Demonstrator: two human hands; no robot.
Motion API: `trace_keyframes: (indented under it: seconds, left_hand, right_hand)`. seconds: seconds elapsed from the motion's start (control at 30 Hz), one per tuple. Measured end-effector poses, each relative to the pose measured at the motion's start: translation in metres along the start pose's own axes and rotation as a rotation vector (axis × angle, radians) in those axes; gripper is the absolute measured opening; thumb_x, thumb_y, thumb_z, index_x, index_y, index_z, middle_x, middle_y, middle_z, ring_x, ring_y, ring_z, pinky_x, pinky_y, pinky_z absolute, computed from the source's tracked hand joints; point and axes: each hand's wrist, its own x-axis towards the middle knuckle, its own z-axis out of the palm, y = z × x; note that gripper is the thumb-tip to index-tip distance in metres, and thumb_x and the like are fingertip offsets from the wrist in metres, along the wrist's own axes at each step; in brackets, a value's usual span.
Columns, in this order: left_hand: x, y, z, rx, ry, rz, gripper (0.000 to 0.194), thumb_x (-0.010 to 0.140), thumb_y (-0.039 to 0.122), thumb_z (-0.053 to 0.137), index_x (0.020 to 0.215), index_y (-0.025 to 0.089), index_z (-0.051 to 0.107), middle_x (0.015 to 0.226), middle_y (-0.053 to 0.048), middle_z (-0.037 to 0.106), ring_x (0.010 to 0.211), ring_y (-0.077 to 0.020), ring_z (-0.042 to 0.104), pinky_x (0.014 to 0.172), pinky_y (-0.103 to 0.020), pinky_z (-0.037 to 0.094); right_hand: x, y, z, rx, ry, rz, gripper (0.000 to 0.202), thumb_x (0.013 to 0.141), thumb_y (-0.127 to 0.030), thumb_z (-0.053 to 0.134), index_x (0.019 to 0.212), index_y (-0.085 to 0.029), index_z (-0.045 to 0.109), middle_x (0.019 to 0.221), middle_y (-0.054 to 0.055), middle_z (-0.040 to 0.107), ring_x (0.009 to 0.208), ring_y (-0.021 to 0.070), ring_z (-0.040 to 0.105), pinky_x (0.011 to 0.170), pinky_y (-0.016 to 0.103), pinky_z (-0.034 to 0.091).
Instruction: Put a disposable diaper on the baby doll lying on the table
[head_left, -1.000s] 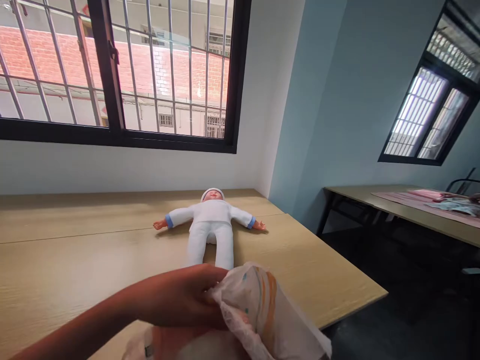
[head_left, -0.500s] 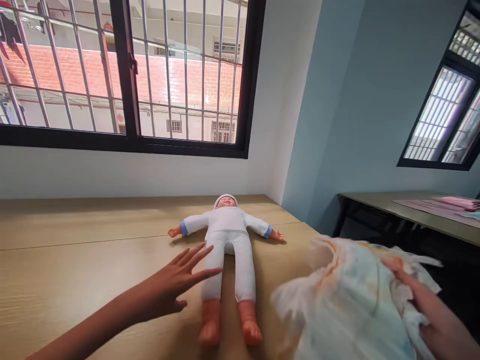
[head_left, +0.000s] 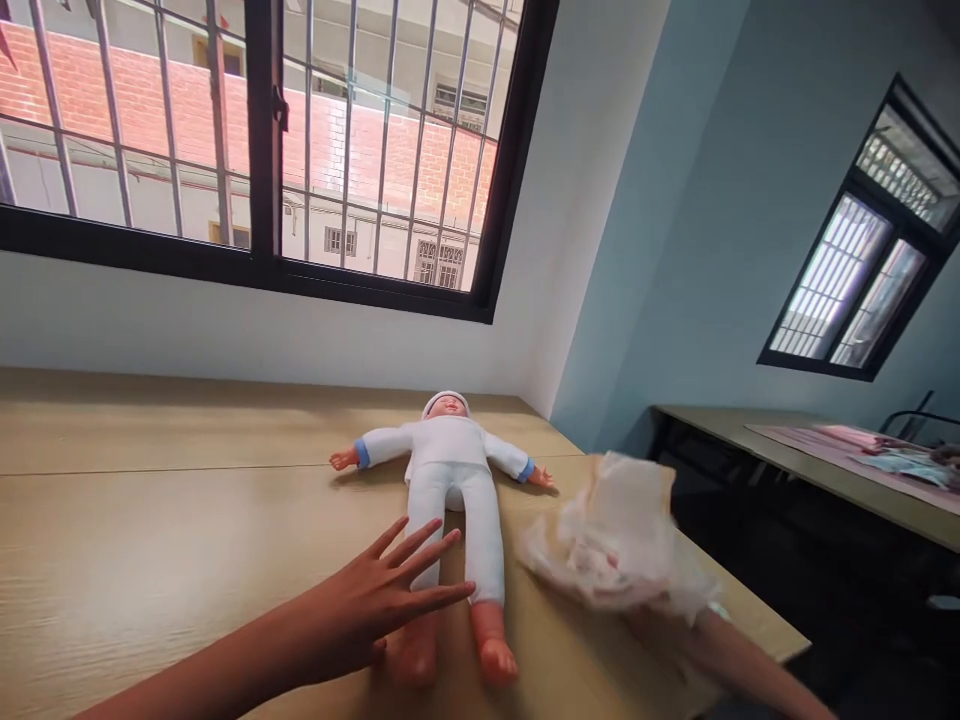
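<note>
A baby doll (head_left: 454, 460) lies on its back, arms spread and legs toward me, in a white top, white trousers, white cap and blue cuffs. Over its lower leg my left hand (head_left: 382, 600) hovers with fingers spread, holding nothing. Whether it touches the leg, I cannot tell. To the right of the doll, a crumpled white diaper (head_left: 630, 500) with frilly edges is smeared by motion. My right hand (head_left: 686, 620) holds it from below, its fingers mostly hidden behind the diaper.
The wooden table (head_left: 187, 540) meets the wall under a barred window (head_left: 375, 150). Its right edge slants past my right arm. Beyond a gap, a second table (head_left: 720, 425) carries pink and pale blue cloths (head_left: 900, 462).
My right hand has swung the diaper left and turned it over, closer to the doll. My left hand has shifted slightly right over the doll's legs. The view has tilted.
</note>
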Motion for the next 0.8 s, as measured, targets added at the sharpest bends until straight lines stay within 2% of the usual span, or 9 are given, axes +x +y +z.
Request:
trace_keyframes:
  seconds: [0.03,0.1,0.17,0.23,0.33,0.43,0.57,0.67,0.8]
  left_hand:
    - [-0.001,0.000,0.001,-0.001,0.005,-0.003,0.119,0.053,-0.010,0.069,0.149,0.043,0.022,0.160,-0.006,0.010,0.146,-0.0340,0.008,0.115,-0.063,0.016]
    - [-0.002,-0.002,0.003,-0.010,0.020,0.001,0.121,0.052,-0.009,0.070,0.148,0.044,0.022,0.160,-0.006,0.010,0.146,-0.0349,0.009,0.114,-0.064,0.016]
    - [-0.002,-0.004,0.003,-0.020,0.018,0.012,0.121,0.051,-0.008,0.071,0.148,0.044,0.022,0.160,-0.007,0.011,0.146,-0.0354,0.009,0.113,-0.064,0.017]
    - [-0.002,-0.005,0.000,-0.028,-0.008,0.017,0.119,0.051,-0.008,0.071,0.148,0.043,0.023,0.160,-0.008,0.012,0.145,-0.0351,0.010,0.113,-0.063,0.018]
    - [0.002,-0.003,-0.006,-0.039,-0.033,0.029,0.116,0.053,-0.008,0.070,0.148,0.041,0.025,0.160,-0.007,0.012,0.146,-0.0338,0.011,0.114,-0.061,0.017]
    - [0.007,0.001,-0.004,-0.034,-0.013,0.053,0.114,0.054,-0.010,0.065,0.148,0.041,0.026,0.159,-0.006,0.015,0.146,-0.0334,0.014,0.115,-0.061,0.017]
    - [0.016,0.002,0.011,-0.026,0.060,0.106,0.103,0.061,-0.009,0.059,0.147,0.039,0.030,0.158,-0.004,0.021,0.145,-0.0339,0.019,0.114,-0.064,0.018]
    - [0.025,-0.001,0.024,-0.058,0.099,0.153,0.096,0.066,-0.004,0.061,0.146,0.039,0.032,0.158,-0.003,0.021,0.145,-0.0353,0.020,0.114,-0.066,0.015]
    - [0.031,-0.002,0.031,-0.086,0.148,0.191,0.092,0.069,0.000,0.066,0.145,0.039,0.034,0.159,-0.003,0.020,0.145,-0.0360,0.019,0.115,-0.065,0.014]
  right_hand:
    - [-0.006,0.009,0.011,-0.014,-0.054,0.012,0.082,0.068,-0.066,0.066,0.133,-0.017,0.060,0.146,0.011,0.042,0.135,0.0431,0.035,0.112,0.051,0.037]
    - [-0.016,0.023,0.023,-0.068,-0.307,0.023,0.071,0.074,-0.062,0.061,0.135,-0.026,0.056,0.150,0.004,0.034,0.141,0.0423,0.018,0.114,0.062,0.017]
    - [-0.027,0.030,0.023,-0.101,-0.344,0.007,0.062,0.080,-0.057,0.056,0.138,-0.034,0.051,0.152,-0.003,0.029,0.143,0.0373,0.010,0.114,0.061,0.007]
    - [-0.036,0.034,0.013,-0.111,-0.338,0.039,0.068,0.078,-0.054,0.059,0.141,-0.034,0.045,0.154,-0.002,0.026,0.144,0.0341,0.011,0.116,0.054,0.011]
    - [-0.038,0.036,-0.012,-0.072,-0.440,0.055,0.077,0.074,-0.052,0.065,0.144,-0.030,0.041,0.154,0.001,0.029,0.143,0.0326,0.020,0.116,0.046,0.021]
    - [-0.031,0.032,-0.026,-0.088,-0.422,0.023,0.063,0.082,-0.051,0.055,0.141,-0.030,0.047,0.152,0.002,0.034,0.143,0.0330,0.024,0.117,0.052,0.014]
    - [-0.024,-0.008,-0.003,-0.173,-0.221,-0.029,0.052,0.094,-0.052,0.035,0.134,-0.028,0.059,0.151,0.005,0.037,0.144,0.0312,0.022,0.117,0.057,0.008]
    - [-0.018,-0.059,0.030,-0.195,-0.276,-0.169,0.049,0.097,-0.052,0.032,0.132,-0.031,0.058,0.155,0.002,0.031,0.146,0.0271,0.019,0.118,0.056,0.008]
    - [-0.002,-0.109,0.064,-0.228,-0.398,-0.347,0.040,0.098,-0.037,0.035,0.127,-0.029,0.061,0.149,0.004,0.044,0.144,0.0281,0.026,0.115,0.064,-0.001]
